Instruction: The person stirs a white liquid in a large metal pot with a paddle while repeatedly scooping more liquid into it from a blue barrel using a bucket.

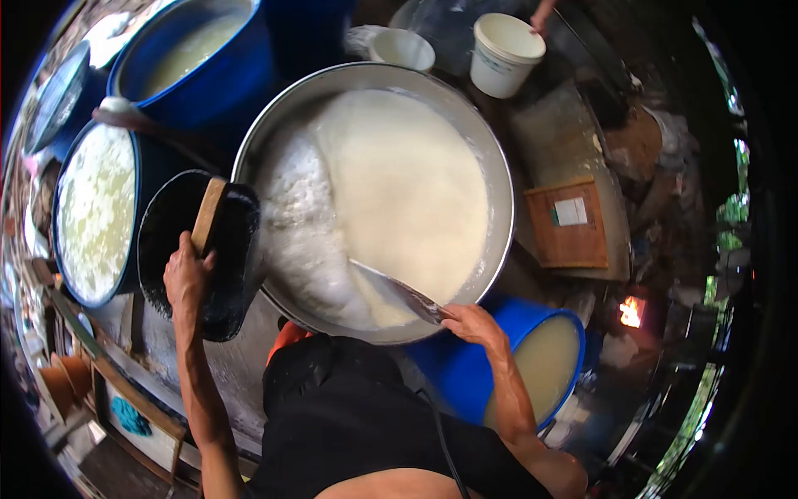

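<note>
In front of me stands a wide round metal vat [252, 137] of creamy white liquid [407, 191], with bubbly foam [295, 208] gathered along its left side. My left hand [187, 270] is closed around the wooden handle of a black bucket [233, 291], which is tilted at the vat's left rim. The bucket's inside is too dark to make out. My right hand [475, 324] grips a flat, thin paddle [403, 291] over the near rim. The paddle's blade reaches to the line between foam and smooth liquid.
Left of the vat are a blue barrel [137, 200] of white curdled liquid and a larger blue tub [266, 58]. Another blue barrel [453, 374] holds cloudy liquid at near right. Another person's hand [542, 18] touches a white bucket [499, 71]. A fire [632, 312] burns at right.
</note>
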Motion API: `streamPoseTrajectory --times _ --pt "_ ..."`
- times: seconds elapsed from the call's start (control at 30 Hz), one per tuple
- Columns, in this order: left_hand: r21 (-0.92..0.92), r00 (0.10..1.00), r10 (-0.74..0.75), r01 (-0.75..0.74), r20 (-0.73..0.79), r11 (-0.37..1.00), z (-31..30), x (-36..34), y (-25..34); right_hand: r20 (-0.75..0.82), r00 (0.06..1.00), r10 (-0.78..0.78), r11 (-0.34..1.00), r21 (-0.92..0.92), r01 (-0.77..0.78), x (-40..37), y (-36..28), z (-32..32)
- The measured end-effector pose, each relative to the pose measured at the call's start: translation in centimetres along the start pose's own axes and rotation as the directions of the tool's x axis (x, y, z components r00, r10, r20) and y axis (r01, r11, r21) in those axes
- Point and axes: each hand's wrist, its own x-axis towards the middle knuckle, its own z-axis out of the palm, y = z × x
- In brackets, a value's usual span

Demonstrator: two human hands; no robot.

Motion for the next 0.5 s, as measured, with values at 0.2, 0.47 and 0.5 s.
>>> streamPoseTrajectory --times 0.2,0.47,0.5 --pt "0.003 0.998 0.056 -0.055 -0.013 0.998 1.9 0.8 -2.2 0.087 0.923 0.375 0.850 0.366 -0.380 -4.1 -2.1 -6.3" --pt "0.057 0.998 0.051 -0.049 -0.034 0.997 3.4 1.4 -3.6 -0.443 0.761 0.474 0.756 0.648 -0.094 4.4 4.4 -4.7" --pt "0.067 0.998 0.050 -0.049 -0.022 0.997 3.2 1.5 -3.5 -0.458 0.737 0.497 0.732 0.678 -0.072 6.3 4.9 -4.8"
